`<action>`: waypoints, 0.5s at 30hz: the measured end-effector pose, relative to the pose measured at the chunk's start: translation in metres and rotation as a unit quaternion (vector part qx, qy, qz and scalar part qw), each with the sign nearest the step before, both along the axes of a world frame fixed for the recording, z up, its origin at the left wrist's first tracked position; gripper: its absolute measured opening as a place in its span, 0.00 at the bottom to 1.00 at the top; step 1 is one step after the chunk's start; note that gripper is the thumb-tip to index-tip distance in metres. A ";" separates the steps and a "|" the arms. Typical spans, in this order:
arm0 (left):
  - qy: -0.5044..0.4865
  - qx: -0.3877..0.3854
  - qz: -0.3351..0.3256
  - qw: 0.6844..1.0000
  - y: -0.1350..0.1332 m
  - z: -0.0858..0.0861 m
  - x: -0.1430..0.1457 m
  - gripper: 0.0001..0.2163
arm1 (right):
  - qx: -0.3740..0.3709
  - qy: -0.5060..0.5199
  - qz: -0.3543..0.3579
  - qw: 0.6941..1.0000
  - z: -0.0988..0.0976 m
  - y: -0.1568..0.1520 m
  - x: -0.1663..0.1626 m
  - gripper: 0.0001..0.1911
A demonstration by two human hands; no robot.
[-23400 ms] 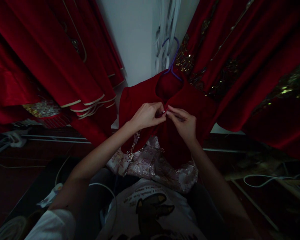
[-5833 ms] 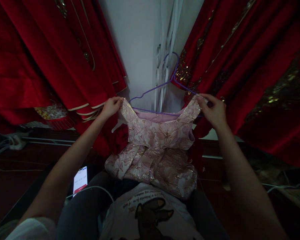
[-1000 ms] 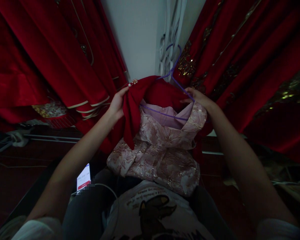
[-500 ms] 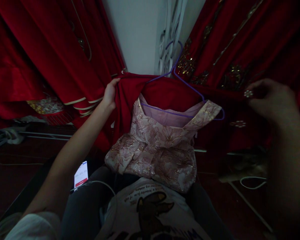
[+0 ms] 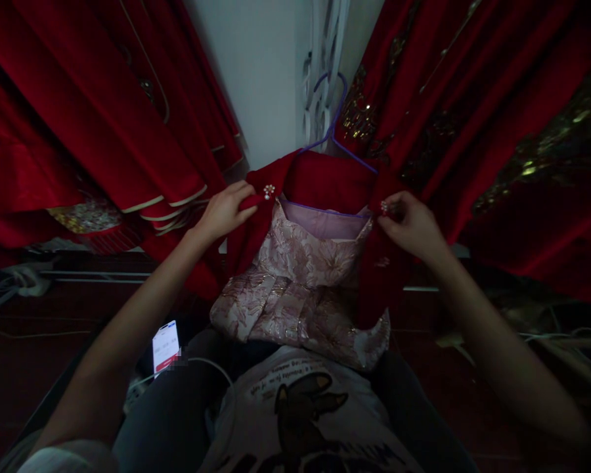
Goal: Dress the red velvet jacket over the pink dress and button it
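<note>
A pink and gold brocade dress point(image 5: 300, 276) hangs on a purple hanger point(image 5: 337, 141) in front of me. A dark red velvet jacket point(image 5: 325, 180) is draped over the same hanger, around the dress's shoulders. My left hand point(image 5: 224, 211) is closed on the jacket's left front edge, beside a pearl button point(image 5: 268, 191). My right hand point(image 5: 410, 226) is closed on the jacket's right front edge, where another small button shows. The two edges are apart, with the dress's bodice showing between them.
Red garments with gold trim hang thickly at left point(image 5: 103, 118) and right point(image 5: 473, 112), with a white wall point(image 5: 266, 72) between. A lit phone point(image 5: 165, 345) with a white cable lies near my left knee. Cables lie on the dark floor at right point(image 5: 561, 335).
My right hand has swung in from the far right with the jacket's right edge. The jacket now wraps both shoulders of the dress. My left hand has shifted slightly lower.
</note>
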State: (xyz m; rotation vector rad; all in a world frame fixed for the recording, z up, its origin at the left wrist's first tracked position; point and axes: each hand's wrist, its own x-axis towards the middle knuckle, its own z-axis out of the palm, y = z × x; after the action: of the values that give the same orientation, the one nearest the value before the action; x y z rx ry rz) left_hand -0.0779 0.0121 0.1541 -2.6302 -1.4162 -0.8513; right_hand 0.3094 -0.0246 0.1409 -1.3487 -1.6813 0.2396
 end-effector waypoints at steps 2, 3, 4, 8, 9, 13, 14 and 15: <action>0.038 0.001 -0.027 0.999 0.000 -0.010 0.020 0.11 | -0.002 0.044 -0.020 0.999 -0.017 0.023 -0.021 0.09; 0.043 0.001 -0.047 0.998 -0.001 -0.016 0.033 0.12 | 0.015 0.071 -0.023 0.997 -0.023 0.031 -0.033 0.09; 0.041 0.001 -0.072 0.997 -0.002 -0.022 0.047 0.13 | 0.020 0.092 0.002 0.996 -0.028 0.037 -0.047 0.09; 0.014 0.003 -0.140 0.990 -0.014 -0.044 0.095 0.13 | -0.006 0.097 0.160 0.982 -0.044 0.033 -0.093 0.11; 0.000 0.003 -0.137 0.991 -0.017 -0.048 0.101 0.12 | -0.011 0.092 0.184 0.978 -0.047 0.027 -0.098 0.11; -0.094 -0.006 -0.073 0.993 -0.026 -0.056 0.104 0.07 | 0.015 0.146 0.198 0.969 -0.054 0.002 -0.100 0.20; -0.118 -0.009 -0.051 0.992 -0.027 -0.057 0.104 0.07 | 0.031 0.169 0.186 0.967 -0.054 -0.002 -0.098 0.24; -0.136 -0.012 -0.030 0.990 -0.027 -0.058 0.103 0.08 | 0.045 0.186 0.175 0.966 -0.054 -0.006 -0.097 0.28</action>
State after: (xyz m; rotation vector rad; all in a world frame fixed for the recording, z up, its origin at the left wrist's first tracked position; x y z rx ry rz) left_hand 0.0256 -0.0147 0.0962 -2.6681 -1.4122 -1.2498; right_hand 0.2124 -0.0310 0.0870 -0.8664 -1.5747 0.5781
